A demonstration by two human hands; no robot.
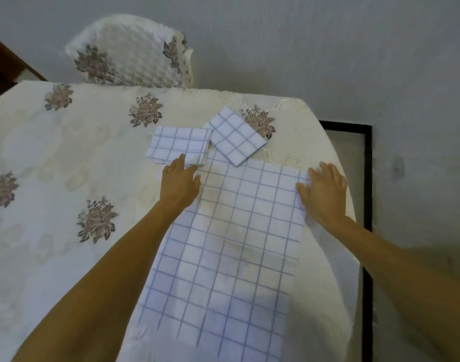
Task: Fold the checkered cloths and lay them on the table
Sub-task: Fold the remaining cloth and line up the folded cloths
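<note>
A long white cloth with a blue check (pixel 231 246) lies spread flat on the table, running from the near edge toward the far side. My left hand (pixel 180 181) rests on its far left corner, fingers fairly straight. On the far right corner my right hand (pixel 324 190) presses flat with spread fingers. Two folded checkered cloths lie just beyond: one (pixel 178 146) touches my left fingertips, the other (pixel 236 137) sits angled, overlapping the far edge of the spread cloth.
The table wears a cream quilted cover with flower prints (pixel 67 158). A chair with a matching quilted cover (pixel 131 53) stands at the far side. The table's right edge drops to a grey floor with a black-framed panel (pixel 367 178).
</note>
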